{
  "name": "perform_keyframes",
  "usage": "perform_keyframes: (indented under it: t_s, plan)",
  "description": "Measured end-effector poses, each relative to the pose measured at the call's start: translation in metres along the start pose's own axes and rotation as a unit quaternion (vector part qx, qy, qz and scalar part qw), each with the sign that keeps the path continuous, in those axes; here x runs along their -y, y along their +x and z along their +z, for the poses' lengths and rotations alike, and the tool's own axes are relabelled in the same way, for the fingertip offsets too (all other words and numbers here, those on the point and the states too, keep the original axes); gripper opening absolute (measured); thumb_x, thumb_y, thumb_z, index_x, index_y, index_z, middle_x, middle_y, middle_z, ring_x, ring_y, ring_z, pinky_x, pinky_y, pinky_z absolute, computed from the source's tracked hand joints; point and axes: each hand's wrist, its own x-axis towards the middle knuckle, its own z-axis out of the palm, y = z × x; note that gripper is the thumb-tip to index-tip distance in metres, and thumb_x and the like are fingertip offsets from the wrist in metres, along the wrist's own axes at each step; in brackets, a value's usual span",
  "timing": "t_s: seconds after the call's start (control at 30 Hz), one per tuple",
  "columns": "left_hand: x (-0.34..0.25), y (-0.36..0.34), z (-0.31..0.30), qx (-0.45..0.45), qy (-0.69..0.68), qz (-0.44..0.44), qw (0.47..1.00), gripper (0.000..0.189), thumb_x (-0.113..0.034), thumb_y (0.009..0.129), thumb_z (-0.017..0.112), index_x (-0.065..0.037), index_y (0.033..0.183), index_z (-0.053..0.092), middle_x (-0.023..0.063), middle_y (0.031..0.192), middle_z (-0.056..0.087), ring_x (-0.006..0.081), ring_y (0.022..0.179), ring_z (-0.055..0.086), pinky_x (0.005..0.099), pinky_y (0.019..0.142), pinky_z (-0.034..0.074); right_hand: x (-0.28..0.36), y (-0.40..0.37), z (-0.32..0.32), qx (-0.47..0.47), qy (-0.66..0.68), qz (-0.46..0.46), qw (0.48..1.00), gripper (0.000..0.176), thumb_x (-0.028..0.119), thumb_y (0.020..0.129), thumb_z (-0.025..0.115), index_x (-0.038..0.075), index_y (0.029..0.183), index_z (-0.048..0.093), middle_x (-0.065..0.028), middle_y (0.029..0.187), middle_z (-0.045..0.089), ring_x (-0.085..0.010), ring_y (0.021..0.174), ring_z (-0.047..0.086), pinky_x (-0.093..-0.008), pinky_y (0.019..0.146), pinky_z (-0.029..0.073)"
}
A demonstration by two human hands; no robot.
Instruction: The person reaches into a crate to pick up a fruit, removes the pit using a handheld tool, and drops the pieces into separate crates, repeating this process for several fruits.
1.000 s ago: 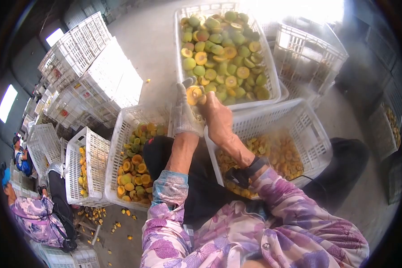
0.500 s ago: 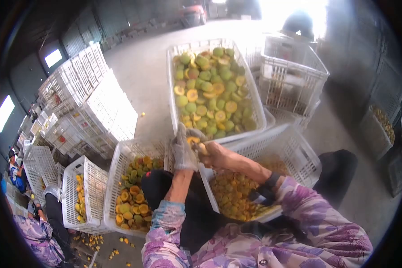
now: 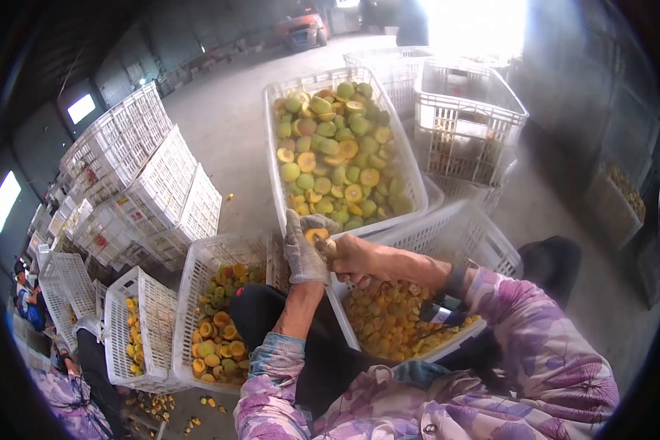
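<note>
My left hand [image 3: 304, 249], in a grey glove, holds a halved fruit [image 3: 317, 235] with its orange cut face showing. Against that fruit, my bare right hand [image 3: 352, 260] grips a small tool [image 3: 325, 248] by its handle; its tip is hidden at the fruit. Both hands are just over the near edge of a white crate [image 3: 273, 176] of green and orange halved fruit. Below my right forearm is a crate [image 3: 502, 246] of orange fruit pieces. Another crate [image 3: 185, 293], left of my knee, holds hollowed halves.
Stacked white crates [image 3: 136, 172] rise at the left. More crates [image 3: 469, 110] stand at the back right. A co-worker's sleeve [image 3: 70, 396] shows at the lower left, near a narrow crate [image 3: 154, 323]; another person [image 3: 28, 297] is farther off. Fruit scraps [image 3: 158, 403] lie on the floor.
The view has shifted slightly, so the crates appear a little displaced. My hands remain together at the fruit, with my right hand turned slightly.
</note>
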Motion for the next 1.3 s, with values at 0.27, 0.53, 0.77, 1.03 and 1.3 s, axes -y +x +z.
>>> perform_keyframes:
  t_s: [0.27,0.53,0.77,1.03,1.3]
  plan:
    - [0.002,-0.011,0.003,0.057,-0.141,-0.066,0.986,0.050,-0.041,0.098,0.046,-0.008,0.060,0.050,0.0077,0.057,0.050,0.0226,0.057,0.053,0.0363,0.059,0.048,-0.005,-0.015,-0.010,0.014,0.231,0.203,0.951,0.011,0.017,0.095,0.050,0.010,0.103,0.053,-0.0005,0.066,0.051,-0.0128,0.050,0.050,-0.0228,0.043,0.036]
    - [0.041,-0.009,0.009,0.017,0.212,0.077,0.974,0.054,-0.039,0.096,0.052,-0.006,0.054,0.057,0.0047,0.053,0.055,0.0167,0.050,0.054,0.0328,0.048,0.045,0.009,-0.039,0.000,-0.058,-0.524,-0.018,0.849,0.022,0.008,0.072,0.065,-0.001,0.091,0.059,-0.0209,0.078,0.062,-0.0294,0.071,0.062,-0.0417,0.060,0.048]
    - [0.064,-0.009,-0.007,0.044,0.033,-0.282,0.958,0.046,-0.051,0.093,0.051,-0.011,0.069,0.056,0.0051,0.066,0.057,0.0200,0.059,0.055,0.0358,0.057,0.048,-0.047,-0.078,-0.063,0.142,-0.293,0.118,0.938,0.047,0.024,0.088,0.060,0.001,0.127,0.049,-0.0146,0.119,0.059,-0.0262,0.108,0.055,-0.0381,0.092,0.044]
    - [-0.040,0.055,-0.101,-0.207,0.547,0.241,0.775,0.047,-0.051,0.093,0.048,-0.008,0.083,0.067,0.0089,0.078,0.068,0.0265,0.072,0.064,0.0425,0.066,0.050,-0.039,-0.134,-0.114,0.086,-0.452,-0.051,0.887,0.029,0.015,0.093,0.053,0.000,0.118,0.056,-0.0139,0.117,0.059,-0.0242,0.104,0.058,-0.0372,0.091,0.047]
    - [-0.053,0.041,-0.062,-0.218,0.657,0.442,0.570,0.047,-0.028,0.094,0.051,-0.002,0.134,0.046,0.0209,0.137,0.044,0.0356,0.131,0.038,0.0444,0.109,0.030,0.032,0.067,-0.181,-0.284,-0.703,-0.114,0.642,0.011,0.015,0.082,0.056,0.013,0.086,0.067,-0.0058,0.094,0.063,-0.0267,0.093,0.061,-0.0387,0.073,0.049]
